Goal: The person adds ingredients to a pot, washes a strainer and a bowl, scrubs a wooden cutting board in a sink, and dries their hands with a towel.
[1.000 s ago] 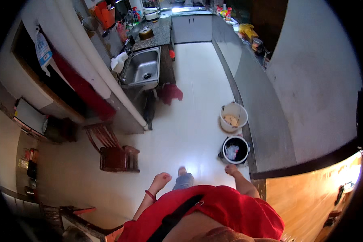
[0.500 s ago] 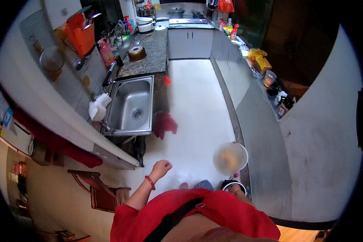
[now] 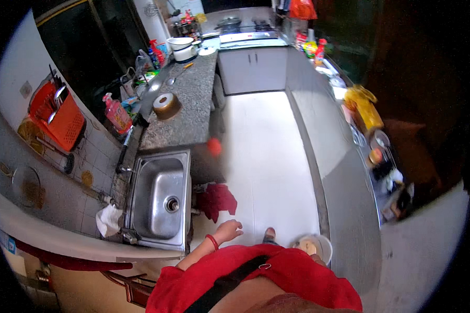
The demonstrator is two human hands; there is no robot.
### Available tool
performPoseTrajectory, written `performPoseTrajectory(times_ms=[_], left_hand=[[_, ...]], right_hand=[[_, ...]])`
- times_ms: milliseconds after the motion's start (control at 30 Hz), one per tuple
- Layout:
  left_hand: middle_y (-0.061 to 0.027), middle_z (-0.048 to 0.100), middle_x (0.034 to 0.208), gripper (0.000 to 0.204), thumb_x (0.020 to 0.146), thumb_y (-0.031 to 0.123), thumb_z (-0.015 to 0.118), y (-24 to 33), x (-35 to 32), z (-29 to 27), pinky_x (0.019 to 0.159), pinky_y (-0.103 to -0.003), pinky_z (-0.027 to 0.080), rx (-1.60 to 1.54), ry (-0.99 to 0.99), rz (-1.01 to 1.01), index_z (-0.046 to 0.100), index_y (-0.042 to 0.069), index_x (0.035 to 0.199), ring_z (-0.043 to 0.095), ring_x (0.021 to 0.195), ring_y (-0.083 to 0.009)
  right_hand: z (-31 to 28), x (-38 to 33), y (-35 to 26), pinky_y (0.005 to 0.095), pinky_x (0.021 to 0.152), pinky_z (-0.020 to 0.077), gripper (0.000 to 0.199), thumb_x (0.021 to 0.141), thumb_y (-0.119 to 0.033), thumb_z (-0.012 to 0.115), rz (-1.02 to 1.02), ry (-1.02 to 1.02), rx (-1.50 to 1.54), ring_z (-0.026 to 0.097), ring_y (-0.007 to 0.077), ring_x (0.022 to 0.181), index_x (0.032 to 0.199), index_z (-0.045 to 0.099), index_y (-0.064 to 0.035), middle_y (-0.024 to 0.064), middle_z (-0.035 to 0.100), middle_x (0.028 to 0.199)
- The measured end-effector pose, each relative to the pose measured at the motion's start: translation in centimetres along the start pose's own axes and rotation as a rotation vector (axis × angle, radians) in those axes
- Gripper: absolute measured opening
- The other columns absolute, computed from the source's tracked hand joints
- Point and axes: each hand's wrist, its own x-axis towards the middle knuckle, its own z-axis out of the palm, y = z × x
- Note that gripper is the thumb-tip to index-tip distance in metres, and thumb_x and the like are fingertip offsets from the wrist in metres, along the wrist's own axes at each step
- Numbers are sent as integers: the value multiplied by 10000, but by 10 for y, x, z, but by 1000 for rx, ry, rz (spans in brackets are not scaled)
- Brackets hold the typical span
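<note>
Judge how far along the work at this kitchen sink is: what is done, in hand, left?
Done: the steel sink is empty, with no dishes in it. In hand: nothing; the left hand hangs open beside the red cloth on the counter front, and the right hand is out of view. Left, perhaps: a round brown container and white bowls sit on the granite counter, untouched.
</note>
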Motion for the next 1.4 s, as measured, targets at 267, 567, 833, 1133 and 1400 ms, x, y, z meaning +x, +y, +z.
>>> performPoseTrajectory(times_ms=[267, 567, 833, 1133, 1400], left_hand=[[-144, 563, 883, 269, 707, 270, 577, -63, 112, -41, 717, -391, 422, -87, 86, -145, 572, 69, 887, 531, 840, -294], [-173, 552, 832, 255, 714, 259, 526, -135, 273, -139, 700, -424, 426, -26, -65, -288, 567, 65, 875, 532, 813, -324], [-151, 544, 831, 201, 704, 209, 555, -170, 466, -253, 693, -396, 432, 93, 78, -48, 578, 65, 843, 524, 811, -312], [-158, 536, 844, 233, 699, 225, 574, -208, 648, -316, 713, -393, 424, 20, 17, -22, 572, 64, 868, 518, 823, -313], [-144, 552, 892, 278, 737, 237, 546, -235, 733, -422, 744, -382, 415, -52, 128, -246, 553, 54, 947, 516, 856, -319]], right_hand=[[-223, 130, -117, 279, 463, 444, 108, 686, -142, 550, -86, 118, 53, 549, 154, 521, 689, 612, -54, 64, 585, 604], [-331, 270, -218, 323, 615, 454, 203, 690, -292, 521, -430, 44, -57, 582, 214, 655, 744, 624, -126, 57, 614, 732], [-481, 306, -259, 298, 395, 413, 140, 706, -166, 546, -96, 113, 226, 525, 168, 460, 677, 589, -36, 99, 579, 606], [-523, 513, -228, 347, 463, 427, 163, 702, -183, 549, -190, -54, 205, 536, 219, 525, 705, 613, -33, 102, 596, 695], [-726, 659, -338, 325, 467, 430, 150, 670, -179, 602, -150, -60, 146, 552, 183, 578, 705, 602, -34, 86, 601, 732]])
